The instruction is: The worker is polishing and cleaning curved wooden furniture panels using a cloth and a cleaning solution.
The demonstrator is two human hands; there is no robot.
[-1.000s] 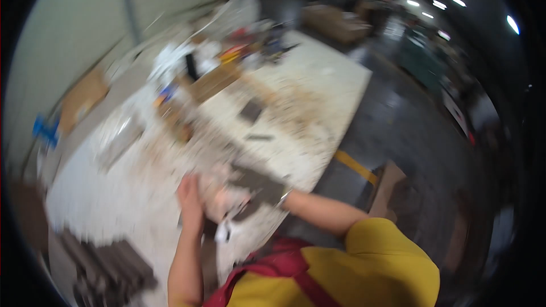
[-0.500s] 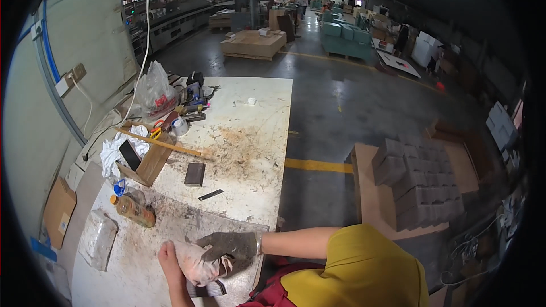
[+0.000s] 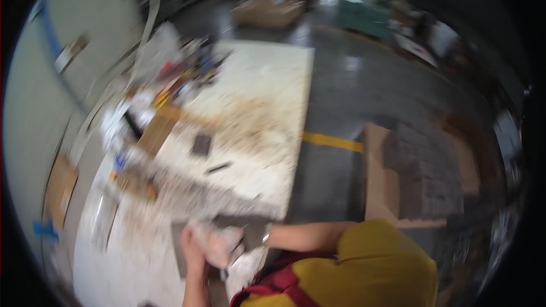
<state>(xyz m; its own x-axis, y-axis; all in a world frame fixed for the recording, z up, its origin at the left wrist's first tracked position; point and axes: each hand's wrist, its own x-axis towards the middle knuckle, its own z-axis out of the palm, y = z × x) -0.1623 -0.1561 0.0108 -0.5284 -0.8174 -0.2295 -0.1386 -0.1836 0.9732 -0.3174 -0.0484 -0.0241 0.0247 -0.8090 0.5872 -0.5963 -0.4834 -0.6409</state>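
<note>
Pale crumpled bundle (image 3: 219, 244), perhaps a bag or wrapped piece, sits between our two hands at the near edge of the tabletop (image 3: 267, 108), low in the view and close to our chest. Our left hand (image 3: 192, 248) is bare and cups the bundle from the left, fingers curled against it. Our right hand (image 3: 242, 233) wears a dark glove and closes on the bundle from the right; motion blur keeps us from seeing how the fingers lie. A wristband (image 3: 266, 235) shows at the glove's cuff, and our yellow sleeve (image 3: 375, 261) fills the lower right.

We see a long, pale tabletop, stained brown and scuffed through the middle, running away from us. A small dark flat block (image 3: 201, 144) and a thin dark stick (image 3: 219, 167) lie apart on it, in the open middle. Along the left edge a wooden board (image 3: 156, 133) lies among smeared clutter that we cannot make out. A light wall (image 3: 34, 108) runs along the left of the tabletop.

To the right, a grey concrete floor (image 3: 352, 96) carries a yellow line (image 3: 333, 141). Beside the tabletop an open cardboard box (image 3: 375, 176) holds rows of dark grey pieces (image 3: 424, 176). Farther back stand a low stack of cardboard (image 3: 267, 12) and green equipment (image 3: 364, 16), all blurred.
</note>
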